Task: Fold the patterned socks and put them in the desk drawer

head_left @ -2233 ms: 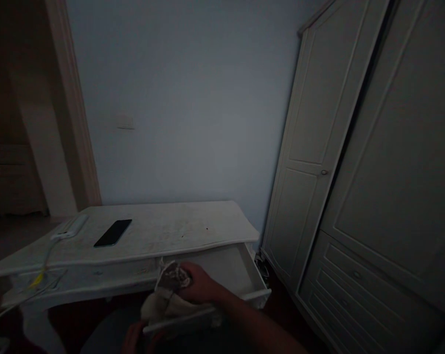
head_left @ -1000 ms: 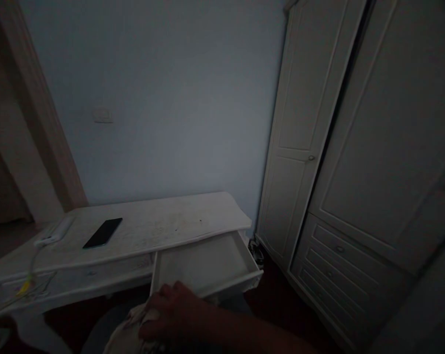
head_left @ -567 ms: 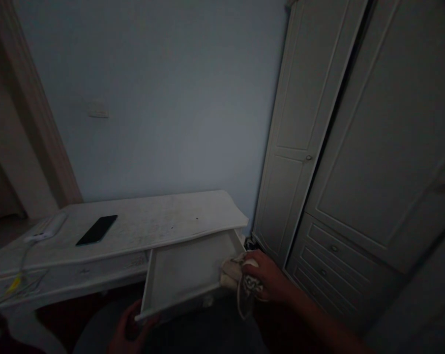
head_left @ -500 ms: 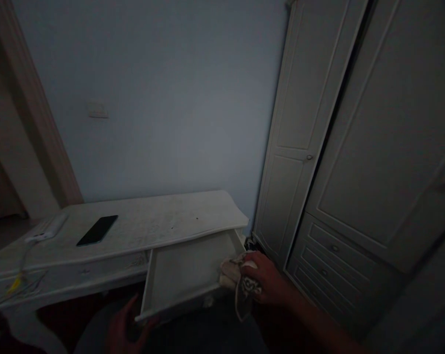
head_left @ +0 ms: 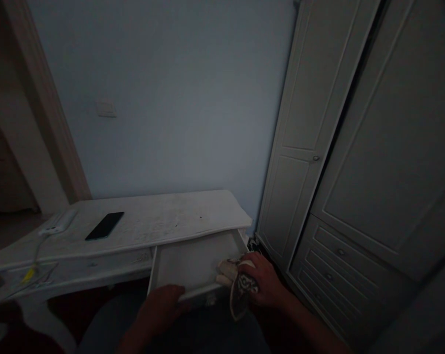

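A white desk drawer (head_left: pixel 187 263) is pulled out towards me, and its inside shows bare. My left hand (head_left: pixel 159 307) grips the drawer's front panel near its left corner, with the fingertips over the top edge. At the drawer's right side, my right hand (head_left: pixel 262 280) is closed on a cloth (head_left: pixel 227 270), beige with a dark-and-white pattern. One part of the cloth lies over the drawer's front right corner, while a flap hangs down outside. The drawer's knob (head_left: pixel 211 298) sticks out from the front between my hands.
On the white desk top (head_left: pixel 163 216) lie a black phone (head_left: pixel 104 225) and a white power strip (head_left: pixel 58 223) with a cable. A grey-white wardrobe (head_left: pixel 299 182) stands at the right. The pale blue wall (head_left: pixel 178 108) rises behind the desk.
My left hand has moved up and right from beside the drawer's left corner and taken hold of the front panel. The right hand still holds the cloth, and the view has shifted slightly.
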Demonstrator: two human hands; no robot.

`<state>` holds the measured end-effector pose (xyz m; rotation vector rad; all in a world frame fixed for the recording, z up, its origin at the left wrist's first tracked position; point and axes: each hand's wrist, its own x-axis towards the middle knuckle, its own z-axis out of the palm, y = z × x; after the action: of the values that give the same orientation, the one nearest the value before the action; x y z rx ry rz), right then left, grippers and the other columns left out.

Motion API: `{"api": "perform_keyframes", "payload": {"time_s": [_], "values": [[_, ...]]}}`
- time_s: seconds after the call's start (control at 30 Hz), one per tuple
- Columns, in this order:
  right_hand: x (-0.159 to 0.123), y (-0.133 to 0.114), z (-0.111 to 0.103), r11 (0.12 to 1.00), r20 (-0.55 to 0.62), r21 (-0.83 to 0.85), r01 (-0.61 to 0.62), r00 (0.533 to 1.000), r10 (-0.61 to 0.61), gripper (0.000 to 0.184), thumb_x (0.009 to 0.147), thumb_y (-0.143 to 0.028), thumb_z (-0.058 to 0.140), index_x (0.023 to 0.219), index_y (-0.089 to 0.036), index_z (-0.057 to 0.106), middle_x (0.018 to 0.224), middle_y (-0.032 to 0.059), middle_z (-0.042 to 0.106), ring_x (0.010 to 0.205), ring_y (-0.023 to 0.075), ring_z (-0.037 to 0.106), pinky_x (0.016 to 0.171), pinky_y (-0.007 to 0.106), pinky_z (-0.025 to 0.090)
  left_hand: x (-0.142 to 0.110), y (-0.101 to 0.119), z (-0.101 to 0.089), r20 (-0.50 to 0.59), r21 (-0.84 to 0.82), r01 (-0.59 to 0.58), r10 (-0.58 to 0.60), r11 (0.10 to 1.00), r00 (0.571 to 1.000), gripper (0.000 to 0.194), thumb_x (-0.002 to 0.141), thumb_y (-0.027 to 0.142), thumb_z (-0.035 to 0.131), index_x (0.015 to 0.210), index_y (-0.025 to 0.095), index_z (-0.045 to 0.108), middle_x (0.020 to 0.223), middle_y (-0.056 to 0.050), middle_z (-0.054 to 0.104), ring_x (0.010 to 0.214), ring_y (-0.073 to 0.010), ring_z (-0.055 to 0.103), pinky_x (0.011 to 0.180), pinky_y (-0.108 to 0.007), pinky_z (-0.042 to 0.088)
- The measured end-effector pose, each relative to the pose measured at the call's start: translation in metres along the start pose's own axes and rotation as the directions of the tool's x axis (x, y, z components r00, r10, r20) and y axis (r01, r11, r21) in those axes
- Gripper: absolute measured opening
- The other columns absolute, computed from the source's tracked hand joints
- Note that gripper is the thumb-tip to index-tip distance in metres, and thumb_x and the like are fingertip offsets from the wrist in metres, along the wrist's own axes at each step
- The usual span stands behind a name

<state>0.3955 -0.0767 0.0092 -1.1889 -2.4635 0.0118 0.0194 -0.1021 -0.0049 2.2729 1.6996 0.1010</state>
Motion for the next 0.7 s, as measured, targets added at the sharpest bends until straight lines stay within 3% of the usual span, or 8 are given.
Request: {"api": "perform_keyframes", "payload": {"time_s": [0.2,0.37,0.57,0.7], "values": [[0.004,0.001,0.004,0.993,-0.111,0.064,0.095,0.99,-0.088,0.046,0.075,-0.038,0.066,0.119,-0.026,0.066,0.129,0.0114,0.061,0.115,0.0332,0.058,0.097,0.046,0.044,-0.004,-0.001,-0.009,0.057,0.052,-0.007,0.004,0.999,0.998,0.047,0.096,0.048,0.052,0.131,0.026,0.074,0.126,-0.012,0.079,0.119,-0.034,0.073,0.1,-0.046,0.053],[0.005,0.0,0.002,0.993,-0.094,0.091,0.074,0.993,-0.065,0.041,0.078,-0.04,0.067,0.118,-0.027,0.067,0.129,0.0112,0.061,0.115,0.033,0.058,0.094,0.044,0.044,-0.006,0.002,-0.008,0.051,0.102,-0.008,0.002,0.995,0.999,0.045,0.098,0.041,0.051,0.136,0.026,0.071,0.132,-0.012,0.076,0.123,-0.0324,0.071,0.104,-0.046,0.052],[0.029,-0.006,-0.014,0.983,0.071,0.181,0.016,0.997,-0.029,0.043,0.078,-0.033,0.066,0.121,-0.025,0.066,0.124,0.0105,0.063,0.114,0.0295,0.061,0.096,0.04,0.045,-0.009,0.002,-0.001,-0.01,0.126,-0.05,0.052,0.991,0.999,0.041,0.101,0.039,0.049,0.134,0.027,0.07,0.131,-0.01,0.077,0.12,-0.0315,0.072,0.102,-0.047,0.054],[0.068,-0.009,-0.01,0.972,0.327,0.21,-0.111,0.944,0.037,0.043,0.083,-0.032,0.066,0.126,-0.024,0.063,0.121,0.0102,0.068,0.115,0.0298,0.064,0.099,0.039,0.045,-0.009,-0.002,0.009,-0.09,0.171,-0.074,0.091,0.982,0.992,0.042,0.1,0.034,0.052,0.138,0.025,0.068,0.139,-0.011,0.073,0.125,-0.03,0.069,0.105,-0.047,0.054]]}}
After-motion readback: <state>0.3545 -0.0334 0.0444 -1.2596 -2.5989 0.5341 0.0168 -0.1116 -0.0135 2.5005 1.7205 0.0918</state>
